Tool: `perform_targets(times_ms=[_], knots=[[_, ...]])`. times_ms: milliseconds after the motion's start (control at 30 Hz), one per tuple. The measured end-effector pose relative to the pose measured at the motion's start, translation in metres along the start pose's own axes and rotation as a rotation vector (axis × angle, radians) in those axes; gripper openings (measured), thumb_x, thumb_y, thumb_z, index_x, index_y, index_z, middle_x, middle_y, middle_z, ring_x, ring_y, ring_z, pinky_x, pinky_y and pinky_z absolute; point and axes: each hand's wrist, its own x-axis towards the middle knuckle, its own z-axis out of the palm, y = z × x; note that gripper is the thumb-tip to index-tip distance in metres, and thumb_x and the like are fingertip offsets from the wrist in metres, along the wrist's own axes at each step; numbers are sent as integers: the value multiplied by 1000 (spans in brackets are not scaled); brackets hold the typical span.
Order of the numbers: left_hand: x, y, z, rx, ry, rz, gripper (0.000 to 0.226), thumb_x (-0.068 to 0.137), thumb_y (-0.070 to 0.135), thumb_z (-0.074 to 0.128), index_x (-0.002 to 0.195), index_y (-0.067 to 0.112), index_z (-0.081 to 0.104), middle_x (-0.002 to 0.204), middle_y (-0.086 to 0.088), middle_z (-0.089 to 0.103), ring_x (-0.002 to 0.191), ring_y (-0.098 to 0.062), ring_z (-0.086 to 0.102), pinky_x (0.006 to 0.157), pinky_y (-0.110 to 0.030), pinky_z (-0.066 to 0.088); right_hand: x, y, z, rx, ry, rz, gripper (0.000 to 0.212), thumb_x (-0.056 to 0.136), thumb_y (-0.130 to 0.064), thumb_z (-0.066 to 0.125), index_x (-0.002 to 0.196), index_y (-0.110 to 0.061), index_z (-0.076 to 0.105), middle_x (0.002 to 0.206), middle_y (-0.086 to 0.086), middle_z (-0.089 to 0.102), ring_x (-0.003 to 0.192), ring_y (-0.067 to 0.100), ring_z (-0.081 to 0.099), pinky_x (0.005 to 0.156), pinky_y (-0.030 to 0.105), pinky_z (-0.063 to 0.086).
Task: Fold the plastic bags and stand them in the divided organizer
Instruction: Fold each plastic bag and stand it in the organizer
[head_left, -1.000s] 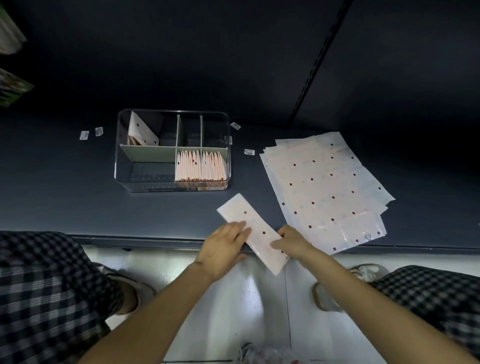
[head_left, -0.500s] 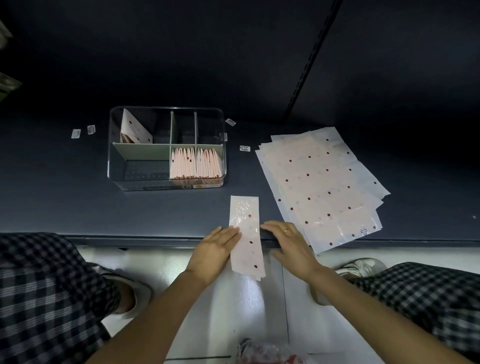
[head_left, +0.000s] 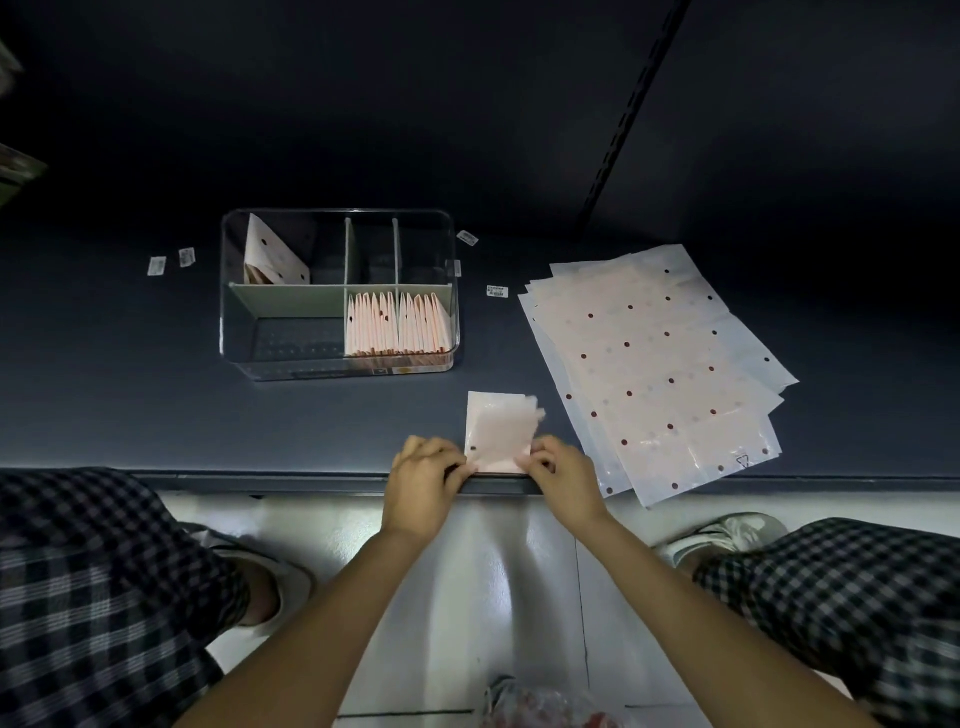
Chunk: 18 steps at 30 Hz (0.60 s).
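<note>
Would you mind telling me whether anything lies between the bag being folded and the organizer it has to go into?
Nothing visible does. The folded bag, pinched by the left hand and right hand, sits just in front of the organizer, with only bare shelf between.

This looks like a shop or stockroom — a dark metal shelf (head_left: 156, 405) fills the middle of the frame, with a slotted upright rail (head_left: 631, 111) running up the back panel at upper right. Small price-style labels (head_left: 497, 291) lie scattered on it, above a pale tiled floor (head_left: 498, 597) at bottom centre.
</note>
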Motion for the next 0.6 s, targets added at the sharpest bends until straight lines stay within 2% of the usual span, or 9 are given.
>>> perform_targets(times_ms=[100,167,267,400,467,533,600], knots=[[3,-2,6,-23,26,-193,15,85,36,67,83,24,75,90,8,50,91,-15,39,82,-27,29,7,-5,2,-34,14,66,17,90,-27,61,89,-11,61,81,0,68,79,17,60,74,31,46],[5,-2,9,-4,27,-274,17,84,41,66,82,27,75,91,9,45,92,-14,37,80,-25,23,10,-6,3,-72,19,101,17,90,-28,61,90,-11,62,86,3,69,78,15,57,70,26,44],[9,2,13,27,33,-331,18,84,41,65,78,27,73,94,9,45,98,-17,40,82,-27,24,14,-8,4,-94,-8,145,19,90,-28,62,93,-10,64,93,4,68,82,15,58,72,24,42],[8,7,14,99,46,-349,12,83,36,66,78,25,63,95,6,43,101,-21,43,84,-31,28,17,-14,2,-94,-20,205,19,89,-26,63,96,-9,65,97,6,68,92,22,62,83,30,49],[8,9,10,146,87,-269,18,80,29,72,86,20,58,100,0,49,98,-25,46,80,-34,33,17,-18,1,-105,-24,223,16,88,-26,63,93,-10,64,97,6,68,94,23,62,85,32,49],[8,9,4,204,86,-17,23,73,15,78,91,17,64,106,-3,59,95,-29,53,74,-37,40,16,-22,1,-105,-16,240,9,87,-23,63,86,-15,61,96,6,67,94,24,61,86,35,50],[11,6,1,257,-14,232,27,70,3,76,93,17,71,112,-2,67,102,-29,60,77,-37,45,15,-24,1,-93,1,259,10,86,-22,64,84,-17,56,92,3,65,93,24,61,86,37,50]])
